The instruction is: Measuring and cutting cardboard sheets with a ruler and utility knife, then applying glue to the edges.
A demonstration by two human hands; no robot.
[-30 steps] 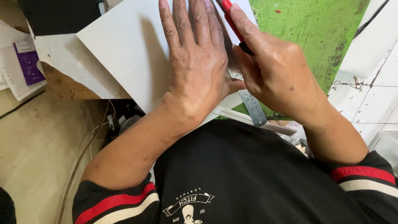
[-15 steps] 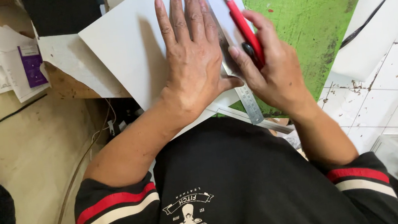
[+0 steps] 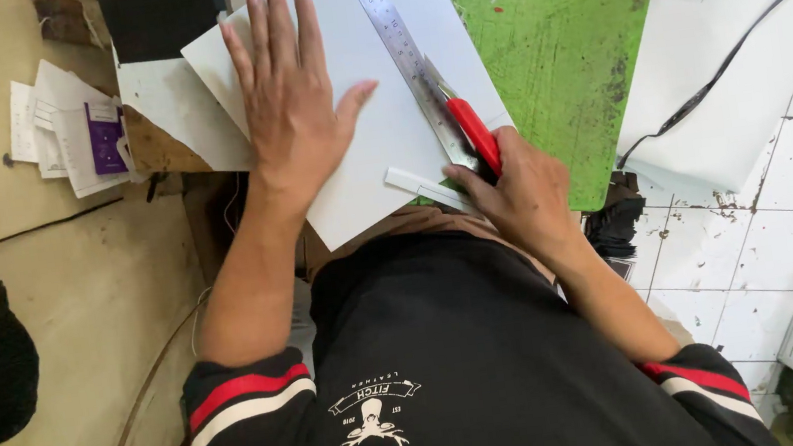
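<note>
At the left part of the desk [image 3: 43,297] the left hand [image 3: 291,105] lies flat on the white sheet [image 3: 377,145], fingers stretched and a little apart, with the thumb pointing toward the steel ruler [image 3: 400,46] but not pressing it. Because nothing holds the ruler, it can slide when the blade leans against it, and the cut can then run crooked across the sheet. Further right, over the near edge of the green cutting mat [image 3: 577,49], the right hand [image 3: 525,202] has its fingers clamped around the red knife [image 3: 471,133]; the blade may slip toward the left thumb.
</note>
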